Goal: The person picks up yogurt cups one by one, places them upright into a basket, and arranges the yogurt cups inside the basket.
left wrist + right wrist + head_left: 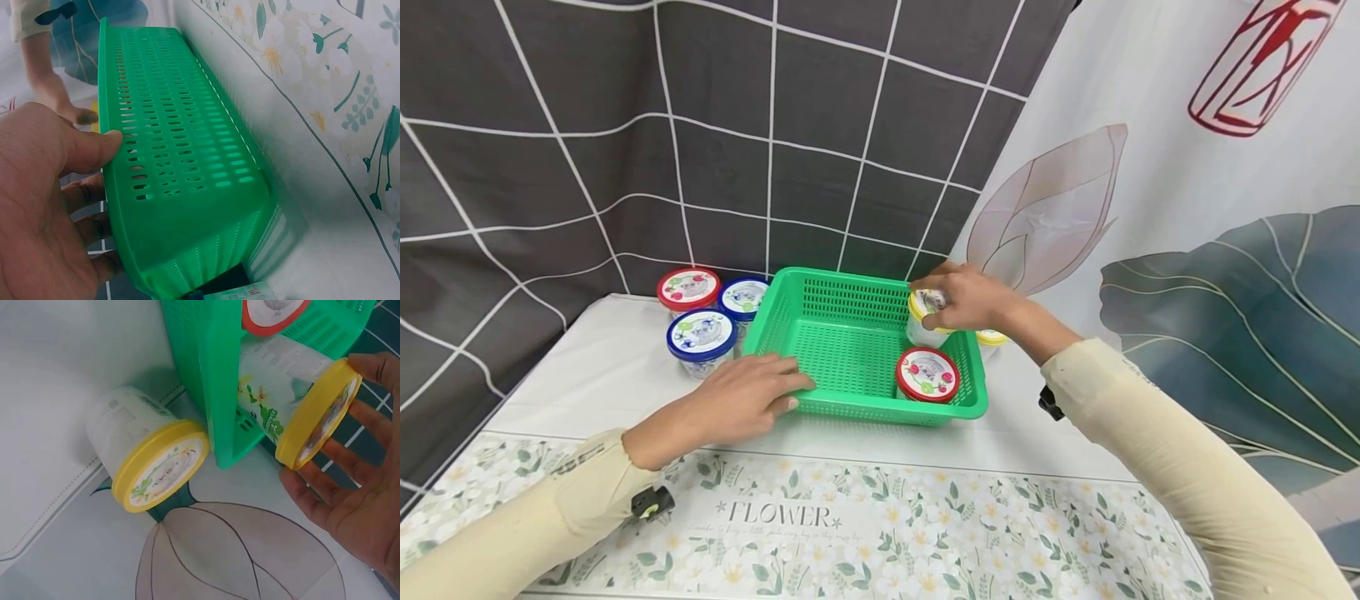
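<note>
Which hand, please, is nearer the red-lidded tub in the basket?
The right hand, gripping a yellow-lidded tub just behind the red-lidded tub; the left hand holds the basket rim farther left.

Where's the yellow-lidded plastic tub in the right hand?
Head view: the yellow-lidded tub is inside the green plastic basket, far right corner, beyond the round red-lidded tub.

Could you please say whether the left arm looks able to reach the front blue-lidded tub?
Probably yes: the blue-lidded tub stands just beyond the left grip, unobstructed from above, though that grip must first release the basket.
</note>
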`<state>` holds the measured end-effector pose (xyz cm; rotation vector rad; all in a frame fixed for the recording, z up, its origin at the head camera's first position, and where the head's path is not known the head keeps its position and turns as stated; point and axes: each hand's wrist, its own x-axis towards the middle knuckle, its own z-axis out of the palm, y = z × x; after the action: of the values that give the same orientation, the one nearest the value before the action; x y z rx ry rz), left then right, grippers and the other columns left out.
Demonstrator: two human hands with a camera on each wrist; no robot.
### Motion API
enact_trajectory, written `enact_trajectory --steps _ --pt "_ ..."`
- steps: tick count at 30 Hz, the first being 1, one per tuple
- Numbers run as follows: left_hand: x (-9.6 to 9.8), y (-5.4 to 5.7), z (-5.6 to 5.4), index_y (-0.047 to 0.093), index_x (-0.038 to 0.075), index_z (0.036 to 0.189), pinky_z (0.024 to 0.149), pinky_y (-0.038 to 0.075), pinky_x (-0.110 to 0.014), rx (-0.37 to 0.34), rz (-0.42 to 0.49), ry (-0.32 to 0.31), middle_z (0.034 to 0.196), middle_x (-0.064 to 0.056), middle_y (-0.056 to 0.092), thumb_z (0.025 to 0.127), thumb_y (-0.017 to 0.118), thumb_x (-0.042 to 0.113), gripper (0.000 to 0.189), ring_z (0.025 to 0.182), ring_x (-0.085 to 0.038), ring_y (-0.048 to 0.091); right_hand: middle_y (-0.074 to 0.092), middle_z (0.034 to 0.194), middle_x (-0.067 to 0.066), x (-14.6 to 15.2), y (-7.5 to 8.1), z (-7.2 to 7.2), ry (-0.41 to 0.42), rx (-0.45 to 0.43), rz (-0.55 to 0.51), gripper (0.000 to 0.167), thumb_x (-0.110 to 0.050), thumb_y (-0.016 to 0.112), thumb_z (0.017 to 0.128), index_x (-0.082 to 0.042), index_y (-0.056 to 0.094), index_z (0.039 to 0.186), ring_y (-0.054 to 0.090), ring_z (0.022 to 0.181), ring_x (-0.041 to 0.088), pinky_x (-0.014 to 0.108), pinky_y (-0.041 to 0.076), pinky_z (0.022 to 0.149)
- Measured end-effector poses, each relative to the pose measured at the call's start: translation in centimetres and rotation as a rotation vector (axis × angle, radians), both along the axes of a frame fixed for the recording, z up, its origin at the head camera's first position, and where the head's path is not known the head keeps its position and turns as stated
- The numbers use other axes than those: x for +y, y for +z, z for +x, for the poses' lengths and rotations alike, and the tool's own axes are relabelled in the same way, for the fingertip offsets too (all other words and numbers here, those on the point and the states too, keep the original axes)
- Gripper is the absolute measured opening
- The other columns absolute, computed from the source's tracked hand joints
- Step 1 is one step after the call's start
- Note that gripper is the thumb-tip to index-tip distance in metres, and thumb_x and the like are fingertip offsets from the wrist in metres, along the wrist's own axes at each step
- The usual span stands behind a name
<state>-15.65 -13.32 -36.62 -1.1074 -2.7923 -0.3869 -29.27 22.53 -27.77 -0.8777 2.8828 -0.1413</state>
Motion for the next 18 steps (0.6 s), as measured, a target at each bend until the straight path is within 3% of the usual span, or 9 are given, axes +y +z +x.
enact_trajectory --steps 8,18 --pt "0.0 -0.1 0.0 0.081 0.019 0.133 0.083 0.057 -0.038 0.000 -0.004 0.003 0.111 0.004 0.072 0.107 0.073 0.014 0.027 0.099 -0.016 0.065 0.060 0.161 0.022 -0.3 -1.0 -0.3 0.019 0.005 0.016 0.065 -0.036 0.073 0.097 -0.017 0.066 0.159 0.056 0.144 0.052 0.067 0.056 0.108" --pt "0.0 0.0 0.0 0.081 0.020 0.133 0.081 0.055 -0.036 -0.005 -0.007 0.005 0.110 0.006 0.071 0.107 0.074 0.015 0.027 0.097 -0.014 0.063 0.059 0.163 0.021 -0.5 -1.7 -0.1 0.010 0.003 0.024 0.067 -0.038 0.076 0.096 -0.020 0.066 0.160 0.056 0.145 0.050 0.066 0.057 0.111"
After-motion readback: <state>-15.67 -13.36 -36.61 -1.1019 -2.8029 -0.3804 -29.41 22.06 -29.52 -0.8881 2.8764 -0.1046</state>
